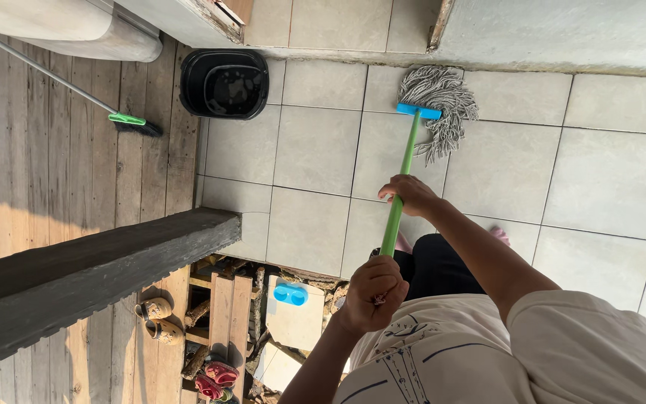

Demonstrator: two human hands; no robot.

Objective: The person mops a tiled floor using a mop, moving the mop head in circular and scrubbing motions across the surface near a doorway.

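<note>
I hold a mop with a green handle (401, 176) in both hands. My right hand (409, 194) grips the handle about halfway down. My left hand (371, 292) is closed around the handle's top end, close to my chest. The blue mop head clamp (419, 111) and grey strings (443, 97) rest on the pale floor tiles (315, 150) near the base of a wall. A black bucket (224, 84) with water in it stands on the tiles to the left of the mop head.
A second tool with a metal handle and green collar (127, 120) lies on the wooden deck (54, 172) at left. A dark beam (99, 269) crosses the lower left. Below it lie shoes (155, 318), pink sandals (214, 378) and a blue object (290, 293).
</note>
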